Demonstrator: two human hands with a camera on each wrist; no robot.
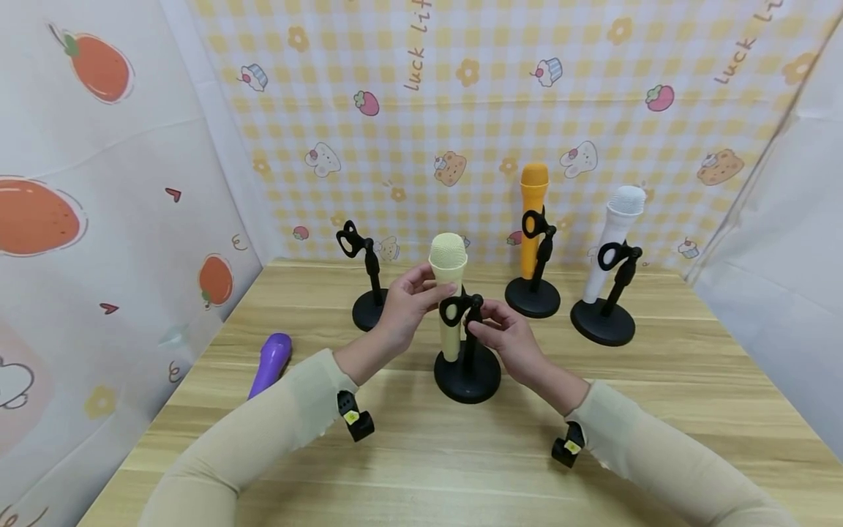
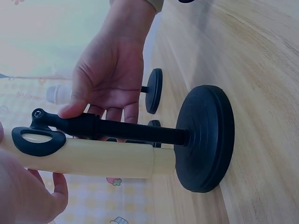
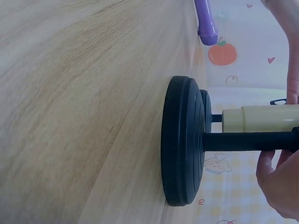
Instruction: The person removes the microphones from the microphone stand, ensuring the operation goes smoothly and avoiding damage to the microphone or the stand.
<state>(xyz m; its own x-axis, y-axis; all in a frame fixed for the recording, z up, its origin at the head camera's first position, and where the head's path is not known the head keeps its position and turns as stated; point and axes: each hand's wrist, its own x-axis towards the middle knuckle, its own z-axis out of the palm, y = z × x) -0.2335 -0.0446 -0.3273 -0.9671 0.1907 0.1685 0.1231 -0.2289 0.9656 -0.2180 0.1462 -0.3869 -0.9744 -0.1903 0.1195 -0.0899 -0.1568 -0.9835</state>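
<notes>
Head view: cream microphone (image 1: pixel 450 293) sat in the clip of the near black stand (image 1: pixel 467 362), mid-desk (image 1: pixel 421 454). Left hand (image 1: pixel 407 304) had thumb and fingers curled round the mic body just under the grille; right hand (image 1: pixel 503 333) pinched the stand's post by the clip. Mic looked like light, rigid, smooth plastic, so probably a bit slippery; best hold is the barrel below the head, not the grille. The stand's disc base looked heavy enough to stay put, and the post is the sensible place to steady it. Also on the desk were an empty stand (image 1: pixel 370 282), an orange microphone (image 1: pixel 532 219) and a white microphone (image 1: pixel 612 241) in their stands, and a purple microphone (image 1: pixel 270 362) lying at left. Whether the clip was fully seated could not be read; fingers covered it. Left wrist view: cream barrel ran through the clip ring (image 2: pixel 39 140) parallel to the post, its tail end near the base (image 2: pixel 208 137); contact unclear. The right hand's thumb lay along the post, fingers behind it. The left hand was only a blurred edge at bottom left. Right wrist view: base edge-on on the desk, mic tail just beside it, right hand's fingers (image 3: pixel 280 179) wrapped on the post, and mic head cut off by the frame.
</notes>
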